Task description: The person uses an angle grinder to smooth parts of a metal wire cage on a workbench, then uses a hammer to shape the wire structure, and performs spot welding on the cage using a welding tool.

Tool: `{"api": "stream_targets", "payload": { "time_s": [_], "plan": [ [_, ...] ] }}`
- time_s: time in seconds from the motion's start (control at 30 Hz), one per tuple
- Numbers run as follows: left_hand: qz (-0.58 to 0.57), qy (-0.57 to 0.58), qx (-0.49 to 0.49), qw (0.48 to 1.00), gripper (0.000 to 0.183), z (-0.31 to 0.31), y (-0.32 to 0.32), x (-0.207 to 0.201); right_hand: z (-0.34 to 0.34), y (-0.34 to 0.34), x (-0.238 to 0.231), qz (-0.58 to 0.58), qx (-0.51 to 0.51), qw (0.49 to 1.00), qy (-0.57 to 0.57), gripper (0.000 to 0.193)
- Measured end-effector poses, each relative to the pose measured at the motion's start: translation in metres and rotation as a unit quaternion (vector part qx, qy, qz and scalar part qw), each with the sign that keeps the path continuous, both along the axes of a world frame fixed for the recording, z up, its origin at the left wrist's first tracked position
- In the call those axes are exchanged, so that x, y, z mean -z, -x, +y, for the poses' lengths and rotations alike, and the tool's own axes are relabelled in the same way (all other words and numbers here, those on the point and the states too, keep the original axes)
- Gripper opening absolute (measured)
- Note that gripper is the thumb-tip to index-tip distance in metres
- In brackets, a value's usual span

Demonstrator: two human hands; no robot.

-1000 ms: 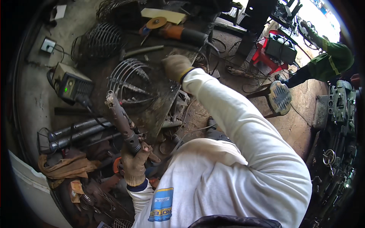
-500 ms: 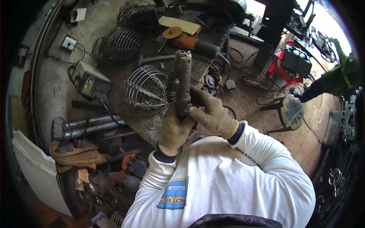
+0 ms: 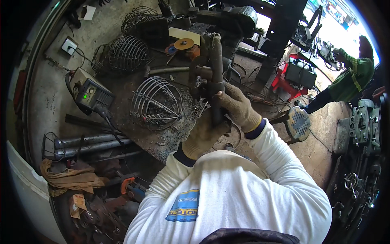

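Both my gloved hands hold a dark metal pipe piece upright in front of my chest; its exact kind I cannot make out. A second, shorter bar runs alongside it, joined by a stubby crosspiece. My left hand is wrapped around its lower end. Higher up, my right hand grips it from the right side, fingers partly hidden behind it. Left of my hands, a round cage of metal rods rests on the gritty worktable. Beyond the pipe piece lies an orange angle grinder, partly covered by it.
A welding machine with a lit display stands at the left, near metal tubes and a brown cloth. Another rod cage sits farther back. At the right are a stool, a red plastic chair and another person.
The pipe piece has turned in my hands, so its side bar and crosspiece now show. Both hands have shifted right in view. The person at the right shows more fully.
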State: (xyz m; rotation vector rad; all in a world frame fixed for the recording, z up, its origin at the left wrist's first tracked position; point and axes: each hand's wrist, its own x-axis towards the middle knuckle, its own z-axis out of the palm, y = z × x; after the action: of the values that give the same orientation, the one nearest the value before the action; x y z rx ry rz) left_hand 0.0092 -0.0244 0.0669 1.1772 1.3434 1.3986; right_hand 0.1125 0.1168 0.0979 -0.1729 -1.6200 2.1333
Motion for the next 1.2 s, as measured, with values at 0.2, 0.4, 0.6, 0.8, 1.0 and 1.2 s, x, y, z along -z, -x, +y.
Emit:
{"api": "stream_targets", "payload": {
  "time_s": [0.2,0.4,0.6,0.8,1.0,1.2],
  "plan": [
    [-0.251,0.022,0.104,0.962,0.048,-0.020,0.018,0.007,0.000,0.018,0.033,0.067,0.004,0.997,0.039,0.089],
    [-0.452,-0.012,0.194,0.871,0.050,-0.016,0.027,0.013,0.008,0.033,0.038,0.165,-0.043,0.953,0.249,0.070],
    [0.007,-0.020,-0.151,0.988,0.050,0.020,0.015,0.018,0.009,0.029,-0.022,-0.022,0.197,0.980,0.023,0.050],
    [-0.124,-0.020,-0.040,0.991,0.052,0.041,0.025,0.005,0.044,0.011,-0.005,0.111,-0.019,0.978,0.174,0.078],
    [-0.133,-0.008,-0.018,0.991,0.043,0.106,0.020,0.044,0.095,0.007,-0.001,0.034,-0.128,0.975,0.177,0.107],
    [0.373,-0.092,-0.344,0.857,0.039,0.163,0.018,0.060,0.158,0.065,-0.021,-0.084,-0.081,0.985,-0.127,0.085]
  ]
}}
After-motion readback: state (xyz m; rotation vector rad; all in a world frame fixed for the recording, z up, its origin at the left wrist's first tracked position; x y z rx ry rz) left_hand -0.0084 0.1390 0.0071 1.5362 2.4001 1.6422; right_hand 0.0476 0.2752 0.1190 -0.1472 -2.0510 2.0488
